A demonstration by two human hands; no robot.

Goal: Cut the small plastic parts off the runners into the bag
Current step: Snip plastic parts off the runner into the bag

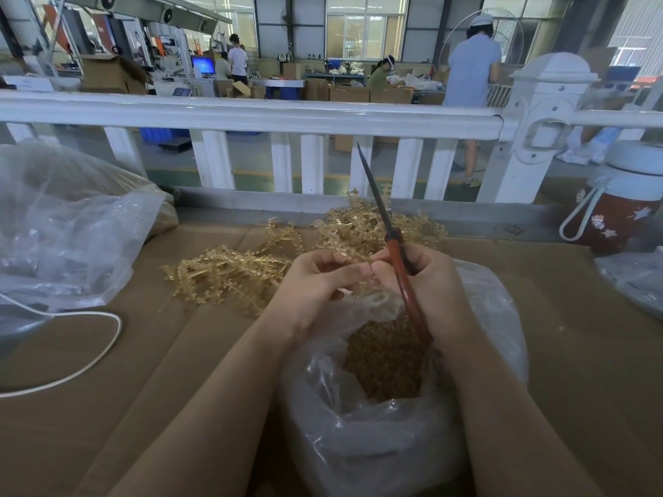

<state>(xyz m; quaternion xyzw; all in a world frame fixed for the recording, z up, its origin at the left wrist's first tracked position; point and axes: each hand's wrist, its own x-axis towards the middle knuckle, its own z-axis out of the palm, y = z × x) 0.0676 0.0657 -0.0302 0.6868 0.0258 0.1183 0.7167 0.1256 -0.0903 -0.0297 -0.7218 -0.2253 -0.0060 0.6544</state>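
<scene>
- Your right hand (423,278) curls around the red-brown handle of a long dark-bladed pair of scissors (389,238); the blades look closed and point up toward 11 o'clock, past the white railing (251,114).
- Your left hand (315,281) has its fingers curled, pinching a translucent amber plastic runner (353,260) at the fingertips, just at 9 o'clock of the scissor handle.
- That held runner sits between your two hands, touching the fingertips of both; how much of it your fingers hide I cannot tell.
- Directly at 6 o'clock below your hands stands the open clear plastic bag (376,435), and the small amber cut parts (387,360) lie piled inside it.
- The loose heap of amber runners (233,274) lies on the brown cardboard table cover (107,389) at 9 to 12 o'clock of your hands, near but apart from the bag.
- A second crumpled clear bag (71,224) sits at far 9 o'clock, with a white cable (89,367) beneath it.
- A red-and-white drinking flask (617,206) stands at 2 o'clock.
</scene>
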